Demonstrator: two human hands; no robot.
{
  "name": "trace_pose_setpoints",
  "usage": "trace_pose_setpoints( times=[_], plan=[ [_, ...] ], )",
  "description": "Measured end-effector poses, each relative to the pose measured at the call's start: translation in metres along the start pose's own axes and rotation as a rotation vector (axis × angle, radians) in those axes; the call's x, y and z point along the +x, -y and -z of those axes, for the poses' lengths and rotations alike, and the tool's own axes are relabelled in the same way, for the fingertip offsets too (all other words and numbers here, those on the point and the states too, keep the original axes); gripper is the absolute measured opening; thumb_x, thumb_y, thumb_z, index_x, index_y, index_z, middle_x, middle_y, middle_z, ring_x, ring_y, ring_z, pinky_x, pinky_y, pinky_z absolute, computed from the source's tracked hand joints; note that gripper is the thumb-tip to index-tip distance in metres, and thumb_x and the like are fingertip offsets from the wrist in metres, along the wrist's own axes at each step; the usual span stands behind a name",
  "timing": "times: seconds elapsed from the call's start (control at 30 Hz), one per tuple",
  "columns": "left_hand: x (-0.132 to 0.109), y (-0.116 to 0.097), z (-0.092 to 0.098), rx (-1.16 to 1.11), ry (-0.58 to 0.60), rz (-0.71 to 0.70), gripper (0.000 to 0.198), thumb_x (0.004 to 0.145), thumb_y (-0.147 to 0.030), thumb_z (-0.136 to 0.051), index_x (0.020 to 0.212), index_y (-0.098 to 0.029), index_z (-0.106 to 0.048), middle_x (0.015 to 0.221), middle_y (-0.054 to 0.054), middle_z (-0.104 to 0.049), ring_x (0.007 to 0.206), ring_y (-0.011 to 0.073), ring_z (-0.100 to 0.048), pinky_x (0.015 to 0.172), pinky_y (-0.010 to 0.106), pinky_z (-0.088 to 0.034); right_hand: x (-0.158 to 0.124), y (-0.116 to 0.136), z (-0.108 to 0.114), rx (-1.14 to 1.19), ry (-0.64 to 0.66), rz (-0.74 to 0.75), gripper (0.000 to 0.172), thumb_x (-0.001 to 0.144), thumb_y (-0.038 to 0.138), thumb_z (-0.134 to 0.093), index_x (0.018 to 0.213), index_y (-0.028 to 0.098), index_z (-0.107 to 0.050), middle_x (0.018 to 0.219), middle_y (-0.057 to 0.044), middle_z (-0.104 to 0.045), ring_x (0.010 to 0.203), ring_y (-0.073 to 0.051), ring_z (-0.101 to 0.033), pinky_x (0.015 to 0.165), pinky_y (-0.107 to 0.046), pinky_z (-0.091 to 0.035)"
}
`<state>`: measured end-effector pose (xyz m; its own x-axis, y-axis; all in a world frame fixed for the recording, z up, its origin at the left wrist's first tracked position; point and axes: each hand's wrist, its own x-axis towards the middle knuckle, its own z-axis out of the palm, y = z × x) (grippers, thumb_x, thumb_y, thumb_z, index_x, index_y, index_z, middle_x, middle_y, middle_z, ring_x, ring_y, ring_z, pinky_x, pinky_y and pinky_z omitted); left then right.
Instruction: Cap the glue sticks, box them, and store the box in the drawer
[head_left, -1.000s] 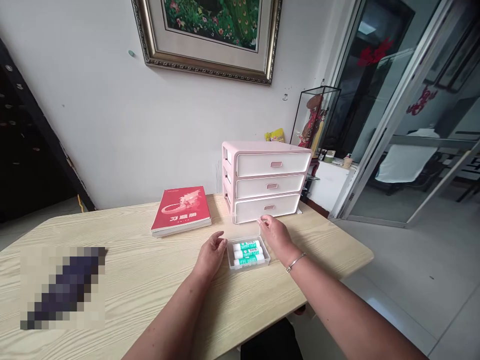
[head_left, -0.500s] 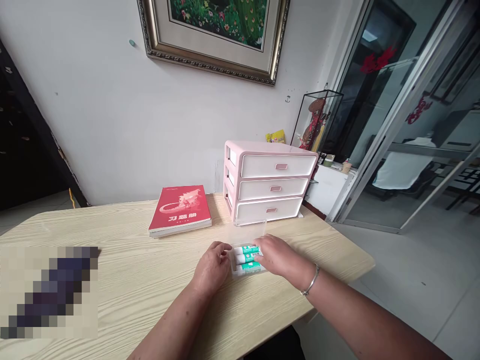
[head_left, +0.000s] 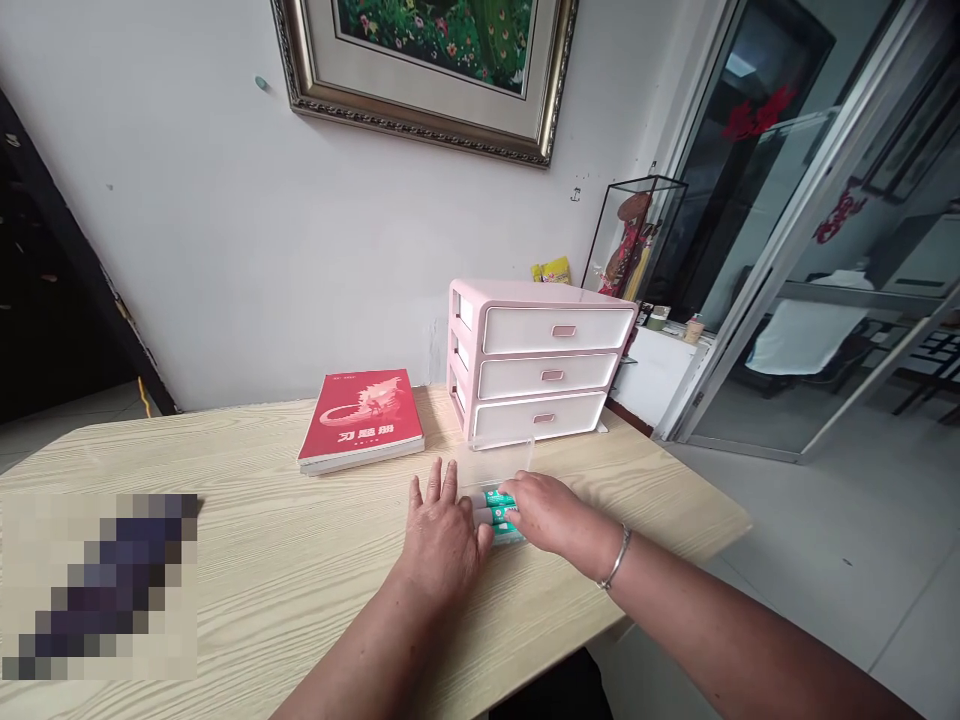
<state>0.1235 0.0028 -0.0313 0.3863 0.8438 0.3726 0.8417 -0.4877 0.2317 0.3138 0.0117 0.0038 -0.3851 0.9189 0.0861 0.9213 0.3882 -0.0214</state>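
— How far along is it?

— You have the lid (head_left: pixel 495 462) of the clear case (head_left: pixel 512 541) up at the far side, so the opening looks done. Three tubes (head_left: pixel 493 515) lie side by side inside, on the table (head_left: pixel 247 500) in front of you.

— And what is left?

— The lid is not down, and the tubes are within the case. Whether you are seating them or freeing them can't be told from here.

— What about the hands?

— Your left hand (head_left: pixel 444 535) is palm down over the case's left end, its fingers spread wide and its thumb beside the tubes. Your right hand (head_left: pixel 546 512) curls narrowly over their other ends, but you hide its grip; I can't tell whether it holds one or only rests there.

— What are the things made of?

— Your case seems thin, stiff, see-through plastic, shallow and boxy. The tubes are smooth cylinders with green labels and pale ends. Under them you have pale, streaky wood grain. Beyond the lid stands a pink drawer unit (head_left: pixel 551 375) with rounded corners and milky-white fronts; left of it lies a thick, flat red book (head_left: pixel 361 420).
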Motion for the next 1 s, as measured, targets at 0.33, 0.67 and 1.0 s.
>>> trace_pose_setpoints(
  times=[0.33, 0.67, 1.0],
  plan=[
    [0.006, 0.019, -0.016, -0.271, 0.158, 0.156, 0.037, 0.089, -0.029, -0.049, 0.119, -0.03, -0.07, 0.157, 0.007, -0.038, 0.15, 0.0418, -0.005, 0.112, 0.07, -0.014, -0.006, -0.005, -0.008, 0.068, -0.078, 0.02, 0.019, 0.09, 0.03, -0.061, 0.106, 0.021, -0.067, 0.099, -0.008, -0.065, 0.095, -0.022, -0.06, 0.084, -0.031, -0.043],
    [0.004, 0.02, -0.014, -0.381, 0.219, 0.135, 0.053, 0.083, -0.021, -0.05, 0.133, -0.033, -0.061, 0.157, 0.008, -0.037, 0.149, 0.042, -0.011, 0.11, 0.071, -0.02, -0.001, 0.009, -0.001, 0.038, -0.111, 0.139, 0.02, 0.093, 0.022, -0.054, 0.107, 0.021, -0.067, 0.096, -0.008, -0.059, 0.093, -0.021, -0.053, 0.082, -0.031, -0.041],
    [0.007, 0.023, -0.018, -0.43, -0.035, 0.053, 0.038, 0.079, -0.012, -0.045, 0.108, -0.02, -0.067, 0.125, 0.008, -0.066, 0.139, 0.0249, -0.041, 0.121, 0.05, -0.025, 0.012, 0.012, 0.008, 0.043, 0.003, 0.166, 0.024, 0.088, 0.026, -0.059, 0.109, 0.024, -0.07, 0.094, -0.008, -0.064, 0.092, -0.021, -0.058, 0.079, -0.029, -0.042]
  ],
)
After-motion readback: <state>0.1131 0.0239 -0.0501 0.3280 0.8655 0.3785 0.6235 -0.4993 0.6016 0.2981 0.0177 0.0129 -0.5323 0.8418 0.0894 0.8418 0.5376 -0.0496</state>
